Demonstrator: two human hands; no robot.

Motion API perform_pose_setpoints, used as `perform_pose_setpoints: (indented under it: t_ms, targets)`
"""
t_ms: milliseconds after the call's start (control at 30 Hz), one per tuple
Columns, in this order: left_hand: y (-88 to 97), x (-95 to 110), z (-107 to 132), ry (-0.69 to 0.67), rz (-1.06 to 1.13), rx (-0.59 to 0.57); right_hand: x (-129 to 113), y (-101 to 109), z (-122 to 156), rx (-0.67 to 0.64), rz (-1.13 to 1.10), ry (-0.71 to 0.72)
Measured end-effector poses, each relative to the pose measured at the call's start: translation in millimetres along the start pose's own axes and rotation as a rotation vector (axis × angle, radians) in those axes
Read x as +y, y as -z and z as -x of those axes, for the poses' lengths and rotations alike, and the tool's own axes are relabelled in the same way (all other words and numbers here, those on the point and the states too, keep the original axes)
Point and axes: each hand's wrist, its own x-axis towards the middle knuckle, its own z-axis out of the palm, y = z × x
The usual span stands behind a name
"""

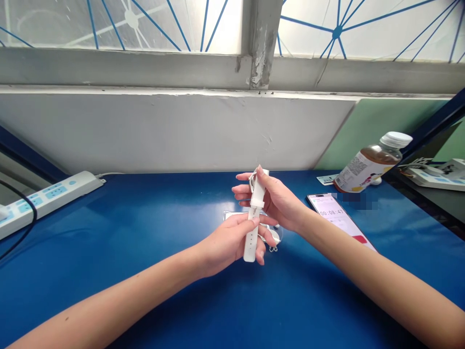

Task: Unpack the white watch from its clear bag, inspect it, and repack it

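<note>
A white watch strap [251, 245] with a row of small holes hangs between both hands above the blue table. My left hand [227, 240] pinches its holed lower part between thumb and fingers. Higher up, my right hand [278, 198] grips the strap's upper end, its thumb at the top and other fingers stretched behind. A narrow white loop crosses the strap at its middle. Beneath the hands lies a clear plastic packet [228, 214], largely hidden by them. White pieces and a small beaded chain [273, 249] show beside the fingers.
A phone [336, 215] displaying a timer lies right of my right hand. Behind it stands a juice bottle [366, 167] with a white cap, over a small card [327, 180]. Power strips lie at the left [54, 196] and far right [432, 175]. A wall closes off the back edge.
</note>
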Motion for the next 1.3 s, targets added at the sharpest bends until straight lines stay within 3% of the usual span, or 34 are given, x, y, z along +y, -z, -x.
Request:
perform_pose_setpoints:
  t_ms: [167,333,433,533,700,933,1133,1300]
  targets:
    - [-1.4,2.2,1.8,0.013,0.012,-0.051,-1.0,-0.4,3.9,-0.212,-0.034,-0.041]
    - [0.2,0.5,2.6,0.03,0.031,-0.094,-0.5,-0.9,5.9,-0.228,0.001,-0.046]
    - [-0.7,-0.4,3.8,0.06,0.032,-0.107,-1.3,-1.4,4.1,-0.177,-0.08,-0.047]
    - [-5.0,0.4,6.8,0.095,0.058,-0.181,-6.0,2.1,-0.2,-0.041,-0.142,-0.048]
    - [-10.7,-0.7,12.5,0.074,-0.03,-0.287,-19.5,12.6,-7.1,0.162,-0.213,0.068]
    - [-4.0,-4.3,8.4,0.007,-0.086,-0.095,-22.1,3.8,-2.0,0.141,-0.202,0.096]
    - [-1.7,4.0,0.5,-0.162,-0.051,0.06,-10.6,-4.2,6.2,0.016,0.078,0.15]
    - [4.7,9.4,-2.7,-0.181,-0.088,0.21,-9.5,-7.7,11.5,0.044,0.332,0.298]
